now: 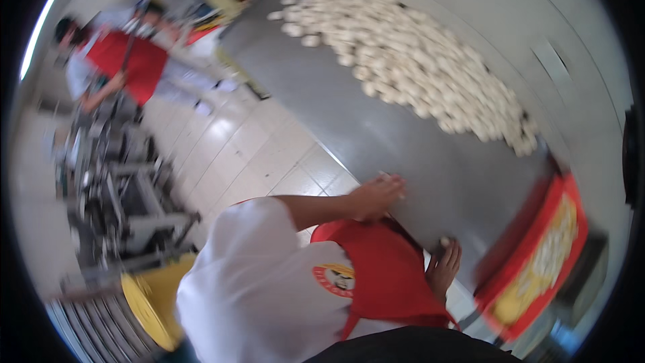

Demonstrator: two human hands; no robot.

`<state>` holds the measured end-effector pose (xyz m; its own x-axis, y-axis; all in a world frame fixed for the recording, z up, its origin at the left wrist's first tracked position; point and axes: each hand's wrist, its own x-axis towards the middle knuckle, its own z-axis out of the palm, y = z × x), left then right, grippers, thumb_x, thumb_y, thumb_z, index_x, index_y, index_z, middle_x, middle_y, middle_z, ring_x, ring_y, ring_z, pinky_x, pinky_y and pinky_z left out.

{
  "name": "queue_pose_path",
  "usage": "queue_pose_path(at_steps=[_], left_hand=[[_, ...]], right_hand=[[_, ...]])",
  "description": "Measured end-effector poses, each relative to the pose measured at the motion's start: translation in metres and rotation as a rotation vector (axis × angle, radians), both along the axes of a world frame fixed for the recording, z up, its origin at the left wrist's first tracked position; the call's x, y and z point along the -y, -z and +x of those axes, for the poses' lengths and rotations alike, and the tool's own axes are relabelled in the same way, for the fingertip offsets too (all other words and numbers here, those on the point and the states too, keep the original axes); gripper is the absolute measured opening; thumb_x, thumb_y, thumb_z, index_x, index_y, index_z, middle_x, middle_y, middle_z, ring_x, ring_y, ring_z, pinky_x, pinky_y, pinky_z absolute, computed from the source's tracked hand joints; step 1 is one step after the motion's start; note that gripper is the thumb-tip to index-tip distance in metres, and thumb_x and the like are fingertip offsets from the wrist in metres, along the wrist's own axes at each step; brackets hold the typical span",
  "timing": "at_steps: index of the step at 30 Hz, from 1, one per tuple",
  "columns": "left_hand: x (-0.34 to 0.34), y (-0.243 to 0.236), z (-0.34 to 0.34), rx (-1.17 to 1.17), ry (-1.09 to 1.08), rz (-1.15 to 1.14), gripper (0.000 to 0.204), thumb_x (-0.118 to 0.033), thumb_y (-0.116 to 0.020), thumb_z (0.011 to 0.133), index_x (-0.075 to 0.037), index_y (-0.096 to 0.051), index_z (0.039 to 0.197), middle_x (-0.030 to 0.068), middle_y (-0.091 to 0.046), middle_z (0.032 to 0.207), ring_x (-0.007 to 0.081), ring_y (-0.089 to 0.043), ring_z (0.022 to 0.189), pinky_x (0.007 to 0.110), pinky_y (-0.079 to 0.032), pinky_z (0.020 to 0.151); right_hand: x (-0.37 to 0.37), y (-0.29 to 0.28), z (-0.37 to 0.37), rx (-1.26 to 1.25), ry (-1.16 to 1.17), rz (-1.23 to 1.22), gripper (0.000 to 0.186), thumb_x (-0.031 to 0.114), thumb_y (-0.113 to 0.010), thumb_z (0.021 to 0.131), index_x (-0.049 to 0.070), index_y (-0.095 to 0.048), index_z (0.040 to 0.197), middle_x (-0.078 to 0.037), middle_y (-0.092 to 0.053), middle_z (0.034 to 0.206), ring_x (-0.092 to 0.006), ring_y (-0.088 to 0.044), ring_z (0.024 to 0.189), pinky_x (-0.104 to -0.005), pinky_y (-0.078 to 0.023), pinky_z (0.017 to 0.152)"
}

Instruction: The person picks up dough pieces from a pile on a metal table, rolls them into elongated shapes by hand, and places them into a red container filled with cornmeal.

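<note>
My left hand [377,197] is palm down at the near edge of a steel table [282,60]. Its fingers are held together and curved. Pale bits peek out at the fingertips, but what lies under the hand is hidden. Lower down at the same edge is my right hand [445,267], fingers bent, with a small pale piece of dough [445,242] at its thumb and fingertips. Many pale dough pieces [416,60] lie spread along the table's far side, against the wall.
A red crate [574,208] with yellow and whitish contents stands at the table's right end. Another person in a red apron [127,64] stands at the far left, holding a long handle. Metal machinery [127,181] and a yellow container [158,296] are on my left, beyond the tiled floor [248,148].
</note>
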<state>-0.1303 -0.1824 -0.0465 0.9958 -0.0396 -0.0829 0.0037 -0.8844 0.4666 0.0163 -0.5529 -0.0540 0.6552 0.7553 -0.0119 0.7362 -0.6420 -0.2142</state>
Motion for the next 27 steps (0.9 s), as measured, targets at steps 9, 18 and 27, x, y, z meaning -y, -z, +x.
queue_pose_path(at_steps=[9, 18, 27], left_hand=[[0.060, -0.033, 0.104, 0.038, 0.028, -0.578, 0.042, -0.026, -0.072, 0.100, -0.003, -0.064, 0.134, 0.0198, -0.070, 0.125, 0.0410, -0.066, 0.117, 0.048, -0.053, 0.102], [-0.052, -0.072, 0.232, 0.196, -0.182, -0.030, 0.040, -0.027, -0.072, 0.097, -0.005, -0.067, 0.131, 0.0192, -0.066, 0.132, 0.0415, -0.063, 0.123, 0.050, -0.053, 0.105], [-0.115, -0.018, 0.266, 0.078, -0.214, -0.018, 0.033, -0.006, -0.061, 0.098, -0.011, -0.068, 0.130, 0.0130, -0.069, 0.126, 0.0341, -0.068, 0.113, 0.043, -0.057, 0.095]], right_hand=[[-0.075, -0.027, -0.001, -1.019, 0.748, 1.067, 0.029, 0.038, -0.056, 0.113, 0.012, -0.065, 0.122, -0.007, -0.067, 0.115, -0.0263, -0.065, 0.107, -0.0475, -0.052, 0.094], [0.005, -0.115, 0.136, -1.834, 0.301, 1.875, 0.056, 0.051, -0.049, 0.111, 0.004, -0.051, 0.141, -0.014, -0.064, 0.117, -0.0219, -0.064, 0.090, -0.0369, -0.061, 0.074], [0.000, -0.086, 0.309, -0.542, 0.711, 2.572, 0.123, 0.093, -0.030, 0.093, -0.006, -0.023, 0.166, -0.030, -0.042, 0.162, -0.0440, -0.052, 0.145, -0.0486, -0.058, 0.112]])
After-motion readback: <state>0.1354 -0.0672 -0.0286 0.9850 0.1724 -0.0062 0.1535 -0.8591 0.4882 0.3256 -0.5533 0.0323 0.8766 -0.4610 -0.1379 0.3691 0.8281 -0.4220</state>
